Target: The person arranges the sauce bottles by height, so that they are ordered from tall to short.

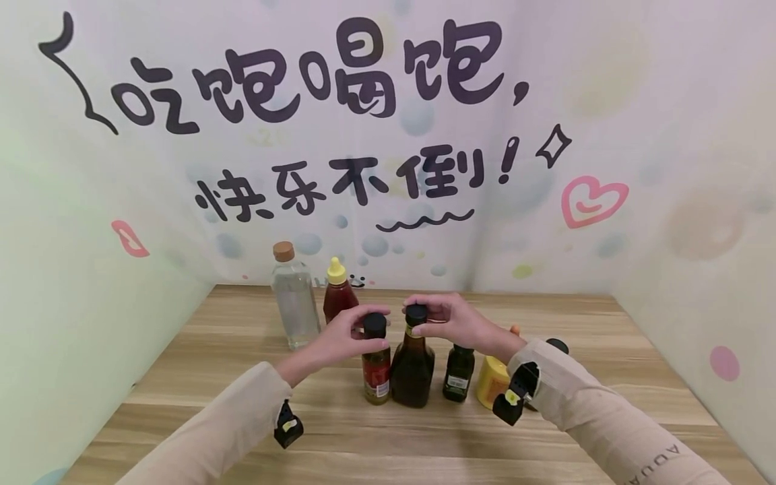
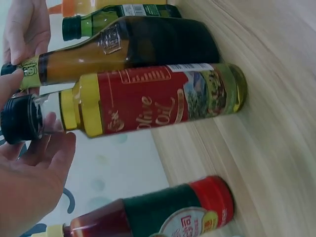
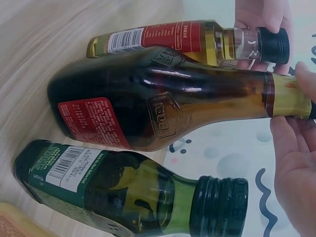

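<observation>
Two arms (image 1: 215, 421) outstretched, left hand (image 1: 339, 335) curled round olive-oil bottle (image 1: 377, 367), right hand (image 1: 457, 322) gripping dark bottle (image 1: 413, 369), both at the neck

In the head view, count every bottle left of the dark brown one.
3: the olive oil bottle beside it, the yellow-capped bottle farther back, the clear bottle farthest left. More may hide.

Through the head view I see a pale back wall (image 1: 339, 143) with black Chinese lettering (image 1: 364, 67), pastel dots (image 1: 418, 118) and a pink heart (image 1: 594, 202); light side walls (image 1: 697, 283) flank the wood-grained tabletop (image 1: 376, 448), the left one greenish.
</observation>
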`<control>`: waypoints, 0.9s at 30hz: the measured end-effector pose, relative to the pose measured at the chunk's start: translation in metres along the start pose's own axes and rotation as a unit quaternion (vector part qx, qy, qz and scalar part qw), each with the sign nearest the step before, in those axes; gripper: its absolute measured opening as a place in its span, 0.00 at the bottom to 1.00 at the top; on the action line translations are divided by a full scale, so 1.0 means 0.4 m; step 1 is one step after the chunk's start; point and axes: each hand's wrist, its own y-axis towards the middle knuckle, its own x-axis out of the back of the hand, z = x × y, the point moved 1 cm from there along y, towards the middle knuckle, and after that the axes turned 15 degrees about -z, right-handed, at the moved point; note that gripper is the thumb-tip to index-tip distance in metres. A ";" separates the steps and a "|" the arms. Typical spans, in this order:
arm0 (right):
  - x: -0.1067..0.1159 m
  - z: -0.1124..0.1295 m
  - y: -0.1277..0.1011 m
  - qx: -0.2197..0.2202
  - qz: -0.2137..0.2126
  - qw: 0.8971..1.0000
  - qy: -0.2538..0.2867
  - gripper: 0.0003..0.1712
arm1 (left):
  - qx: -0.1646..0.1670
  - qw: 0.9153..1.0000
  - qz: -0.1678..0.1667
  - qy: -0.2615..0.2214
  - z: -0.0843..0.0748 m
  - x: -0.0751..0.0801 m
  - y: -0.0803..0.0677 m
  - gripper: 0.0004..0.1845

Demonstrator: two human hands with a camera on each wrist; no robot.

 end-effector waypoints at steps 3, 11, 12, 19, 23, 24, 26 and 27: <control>-0.002 0.001 -0.001 -0.001 0.000 1.000 0.001 0.24 | -0.009 1.000 -0.013 0.014 0.011 -0.005 0.002 0.23; -0.003 0.003 0.001 0.007 0.000 1.000 -0.004 0.24 | -0.027 0.999 -0.029 0.010 0.038 -0.006 0.002 0.16; -0.003 0.003 0.001 0.008 0.000 1.000 -0.005 0.24 | -0.029 0.999 -0.030 0.009 0.039 -0.006 0.002 0.17; -0.002 0.005 0.000 0.002 -0.002 1.000 -0.011 0.25 | -0.028 0.999 -0.031 -0.005 0.042 -0.007 0.005 0.18; 0.000 0.006 0.000 0.000 -0.004 1.000 -0.013 0.24 | -0.023 0.999 -0.032 -0.006 0.045 -0.010 0.003 0.19; 0.000 0.007 0.000 0.001 -0.003 1.000 -0.013 0.24 | -0.021 0.999 -0.032 -0.008 0.046 -0.011 0.003 0.19; 0.000 0.008 0.001 0.001 -0.003 1.000 -0.015 0.24 | -0.016 0.999 -0.032 -0.015 0.050 -0.013 0.000 0.19; 0.000 0.009 0.001 0.000 -0.001 1.000 -0.015 0.24 | -0.015 0.999 -0.032 -0.019 0.052 -0.015 -0.001 0.19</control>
